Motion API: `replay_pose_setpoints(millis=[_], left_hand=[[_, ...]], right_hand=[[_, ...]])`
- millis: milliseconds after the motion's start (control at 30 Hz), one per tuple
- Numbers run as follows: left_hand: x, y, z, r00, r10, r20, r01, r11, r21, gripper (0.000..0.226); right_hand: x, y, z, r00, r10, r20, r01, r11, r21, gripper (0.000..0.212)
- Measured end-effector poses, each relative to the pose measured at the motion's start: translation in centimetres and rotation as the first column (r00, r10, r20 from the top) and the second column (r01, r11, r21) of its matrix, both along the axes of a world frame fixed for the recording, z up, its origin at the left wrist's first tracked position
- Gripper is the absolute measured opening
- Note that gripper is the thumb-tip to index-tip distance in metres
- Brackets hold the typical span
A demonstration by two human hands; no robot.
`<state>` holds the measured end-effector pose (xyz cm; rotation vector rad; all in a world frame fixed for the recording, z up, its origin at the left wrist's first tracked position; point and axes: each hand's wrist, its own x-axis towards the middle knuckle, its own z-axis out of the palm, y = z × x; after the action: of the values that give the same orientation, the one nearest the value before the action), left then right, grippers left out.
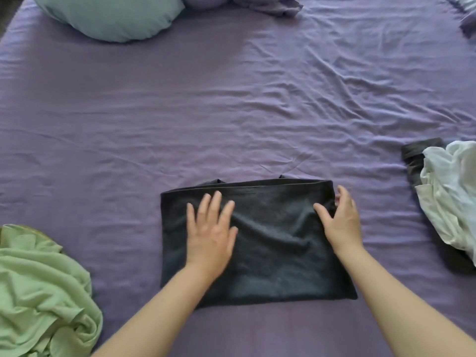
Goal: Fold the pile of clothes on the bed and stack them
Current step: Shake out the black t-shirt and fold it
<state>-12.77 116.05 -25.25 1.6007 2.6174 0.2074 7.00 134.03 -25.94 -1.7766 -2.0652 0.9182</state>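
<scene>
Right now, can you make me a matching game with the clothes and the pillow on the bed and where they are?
Things:
1. dark garment
2. green garment
3. white garment
4. pillow

Places:
A. far left corner
B. right edge
C. middle, under both hands
D. near left, crumpled

Pairs: 1-C, 2-D, 3-B, 4-A

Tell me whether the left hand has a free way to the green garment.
Probably yes: the left hand lies flat on the dark garment, holding nothing, and only bare sheet separates it from the green garment.
</scene>
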Motion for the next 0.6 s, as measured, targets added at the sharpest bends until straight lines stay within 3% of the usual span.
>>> replay_pose_setpoints(millis=[133,267,467,600], left_hand=[[5.2,-0.8,-1.2,0.976,-0.185,0.112,0.201,0.967,-0.154,0.061],[7.8,0.6,-2.3,0.925,-0.362,0.111,0.377,0.908,-0.182,0.064],[7.5,3.2,-3.7,0.892,-0.405,0.203,0.452,0.823,-0.343,0.073],[6.8,3.9,-1.7,0.875,-0.356,0.329,0.459,0.827,-0.325,0.070]], right_hand=[[2.0,-4.5,-0.5,0.997,0.078,0.005,-0.078,0.995,0.053,0.071],[3.3,-6.2,-0.4,1.000,-0.005,-0.007,0.005,0.999,-0.054,0.075],[3.4,-4.5,1.3,0.999,-0.039,-0.035,0.030,0.974,-0.225,0.053],[2.0,-4.6,3.9,0.975,-0.047,-0.218,-0.044,0.918,-0.394,0.041]])
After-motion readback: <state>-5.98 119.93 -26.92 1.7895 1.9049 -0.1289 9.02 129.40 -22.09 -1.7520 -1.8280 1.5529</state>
